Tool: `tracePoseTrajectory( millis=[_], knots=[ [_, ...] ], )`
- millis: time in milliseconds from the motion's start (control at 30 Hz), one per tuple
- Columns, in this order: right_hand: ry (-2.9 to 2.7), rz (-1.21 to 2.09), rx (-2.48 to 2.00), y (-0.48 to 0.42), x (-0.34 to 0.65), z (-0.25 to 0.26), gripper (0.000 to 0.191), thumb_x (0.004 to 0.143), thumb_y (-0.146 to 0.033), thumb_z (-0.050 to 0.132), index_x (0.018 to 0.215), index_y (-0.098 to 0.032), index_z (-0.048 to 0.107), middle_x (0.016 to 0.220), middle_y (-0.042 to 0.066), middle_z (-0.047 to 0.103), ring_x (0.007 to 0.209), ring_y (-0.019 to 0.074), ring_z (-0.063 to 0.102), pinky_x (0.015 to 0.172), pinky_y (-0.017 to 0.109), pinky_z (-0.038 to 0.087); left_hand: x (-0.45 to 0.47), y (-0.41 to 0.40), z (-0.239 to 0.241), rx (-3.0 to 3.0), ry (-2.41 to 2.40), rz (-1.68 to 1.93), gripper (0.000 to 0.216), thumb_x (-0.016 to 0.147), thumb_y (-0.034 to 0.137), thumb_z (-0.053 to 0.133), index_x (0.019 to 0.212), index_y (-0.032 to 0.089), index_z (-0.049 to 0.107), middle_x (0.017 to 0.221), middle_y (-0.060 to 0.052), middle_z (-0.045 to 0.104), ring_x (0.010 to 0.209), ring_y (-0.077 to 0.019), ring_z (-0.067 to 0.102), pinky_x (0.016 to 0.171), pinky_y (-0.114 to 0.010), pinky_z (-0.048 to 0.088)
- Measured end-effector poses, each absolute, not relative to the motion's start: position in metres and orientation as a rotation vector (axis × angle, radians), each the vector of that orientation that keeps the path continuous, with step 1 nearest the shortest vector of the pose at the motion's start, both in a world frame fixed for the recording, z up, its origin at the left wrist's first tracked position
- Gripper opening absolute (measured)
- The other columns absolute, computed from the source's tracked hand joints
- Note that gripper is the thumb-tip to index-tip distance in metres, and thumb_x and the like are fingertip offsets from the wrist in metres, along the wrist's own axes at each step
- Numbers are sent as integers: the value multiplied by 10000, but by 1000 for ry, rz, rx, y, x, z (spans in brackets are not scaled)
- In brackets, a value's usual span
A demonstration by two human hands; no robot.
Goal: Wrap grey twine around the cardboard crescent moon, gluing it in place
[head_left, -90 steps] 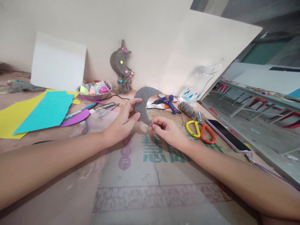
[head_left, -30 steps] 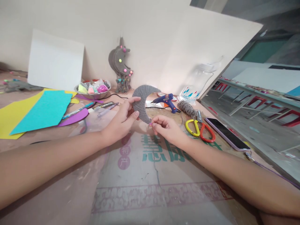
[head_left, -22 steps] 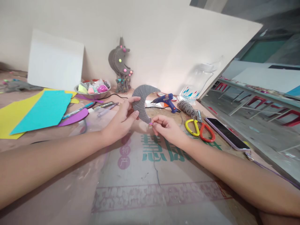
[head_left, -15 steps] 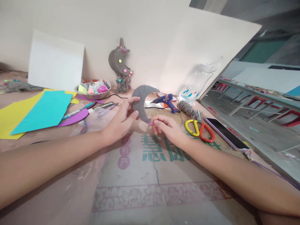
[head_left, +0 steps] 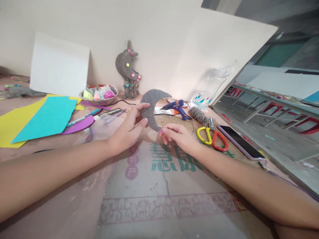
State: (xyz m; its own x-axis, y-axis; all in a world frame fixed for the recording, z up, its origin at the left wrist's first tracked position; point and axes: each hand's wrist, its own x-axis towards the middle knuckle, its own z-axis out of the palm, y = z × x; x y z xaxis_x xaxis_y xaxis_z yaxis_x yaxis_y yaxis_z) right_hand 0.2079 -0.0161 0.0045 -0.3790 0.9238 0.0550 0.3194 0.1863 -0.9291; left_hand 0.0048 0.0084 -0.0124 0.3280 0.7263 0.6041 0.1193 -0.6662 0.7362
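A crescent moon wrapped in grey yarn (head_left: 151, 103) stands upright above the plastic sheet. My left hand (head_left: 131, 126) holds it by its outer left edge, thumb on one face and fingers around behind. At the moon's lower tip, my right hand (head_left: 176, 134) pinches a small pink piece (head_left: 160, 131) between thumb and forefinger; the fingers hide most of it. A thin strand of grey yarn (head_left: 166, 182) lies on the sheet below. Just behind the moon is a blue glue gun (head_left: 176, 106), resting on the table.
Scissors (head_left: 210, 136), a yarn bundle (head_left: 198, 114) and a phone (head_left: 241, 142) lie to the right. A clear jar (head_left: 206, 88) stands behind them. Left are coloured foam sheets (head_left: 47, 116) and a bowl (head_left: 93, 100) of bagged clay. A decorated grey moon (head_left: 128, 64) is against the wall.
The crescent has turned and shifted very slightly to the right and up in my left hand. My right fingers stay at its lower tip, with the thumb pressed a little closer.
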Motion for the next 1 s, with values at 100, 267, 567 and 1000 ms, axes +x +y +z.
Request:
tracePoseTrajectory(
  millis=[100,267,567,1000],
  knots=[
    [-1823,1202,-1157,-16,209,3,273,844,-396,509,786,-141,586,551,-25,538,491,77,420,477,217,274,5,9,-12,2026,753,1353,391,909,228,419,1294,210,355,1030,-68,514,873,-153,529,779,-315,487],
    [-1830,1197,-1117,-14,208,0,160,822,-310,522,804,-155,559,550,-36,527,512,86,446,511,223,316,5,9,-13,2023,762,1358,394,911,232,416,1297,208,342,1064,-73,514,913,-155,532,789,-310,488],
    [-1822,1179,-1130,-17,207,3,164,825,-301,470,785,-161,546,552,-34,516,506,88,429,491,222,294,5,8,-12,1983,756,1360,393,901,232,435,1287,196,368,1040,-75,527,864,-148,539,779,-312,488],
    [-1902,766,-1272,-19,203,-3,76,785,-212,469,712,-192,466,566,-58,423,492,75,359,493,223,286,10,17,-8,1450,673,1028,321,742,270,637,1035,157,571,908,-49,660,782,-149,613,699,-283,480]
  ],
)
